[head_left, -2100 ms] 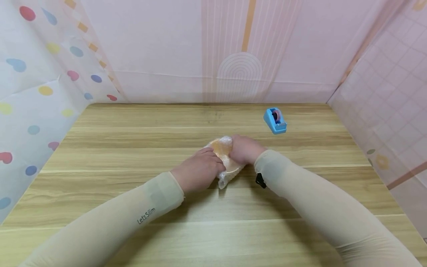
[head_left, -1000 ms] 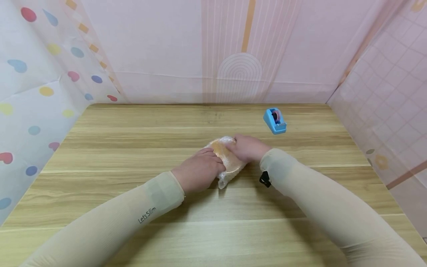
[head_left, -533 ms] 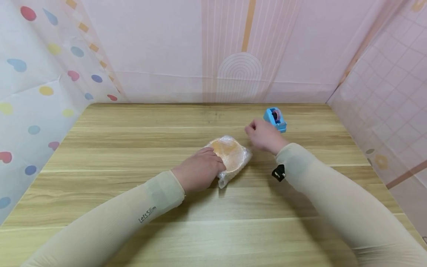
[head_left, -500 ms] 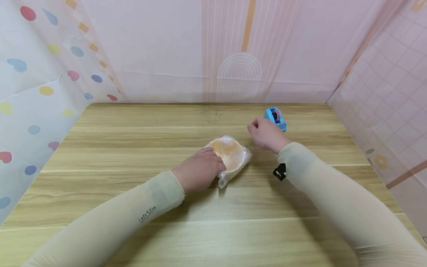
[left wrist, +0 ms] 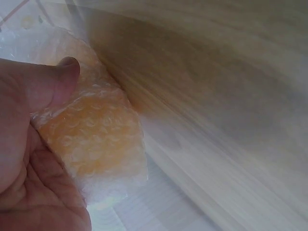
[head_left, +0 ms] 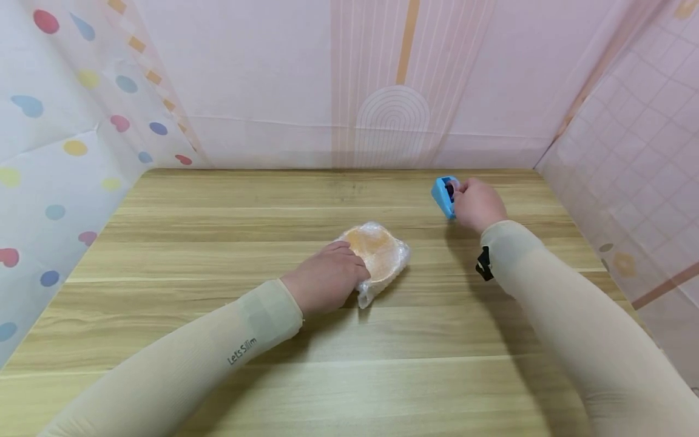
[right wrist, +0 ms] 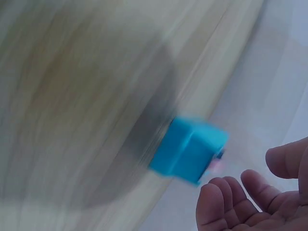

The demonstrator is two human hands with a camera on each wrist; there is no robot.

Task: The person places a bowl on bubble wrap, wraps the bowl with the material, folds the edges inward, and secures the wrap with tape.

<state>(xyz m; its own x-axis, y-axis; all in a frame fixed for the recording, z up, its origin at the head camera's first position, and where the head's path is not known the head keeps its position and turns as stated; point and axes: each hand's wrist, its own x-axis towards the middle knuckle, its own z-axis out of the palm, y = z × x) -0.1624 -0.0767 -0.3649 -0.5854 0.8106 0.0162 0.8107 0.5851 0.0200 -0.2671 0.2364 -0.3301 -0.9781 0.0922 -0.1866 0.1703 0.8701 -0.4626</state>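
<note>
A bubble-wrapped bundle (head_left: 382,258) lies on the table, with a round, orange-tan thing showing through the clear wrap. My left hand (head_left: 327,276) grips its near left edge. In the left wrist view the thumb (left wrist: 67,79) presses on the bubble wrap (left wrist: 96,137), and the other fingers are mostly hidden. Farther back on the right stands a blue tape dispenser (head_left: 443,195) with a pinkish roll. My right hand (head_left: 479,205) is beside it and partly covers it in the head view. The right wrist view has the fingers bent and the thumb apart, a small gap from the dispenser (right wrist: 187,149).
The wood-grain table (head_left: 207,218) meets a pink patterned backdrop (head_left: 262,79) at its rear edge. Polka-dot sheeting (head_left: 60,170) hangs on the left and a grid-patterned sheet (head_left: 644,139) on the right. A black device (head_left: 484,264) is worn at the right wrist.
My right hand has let go of the bundle and moved back and right to the tape dispenser. The left hand has kept its grip on the bundle in the same spot.
</note>
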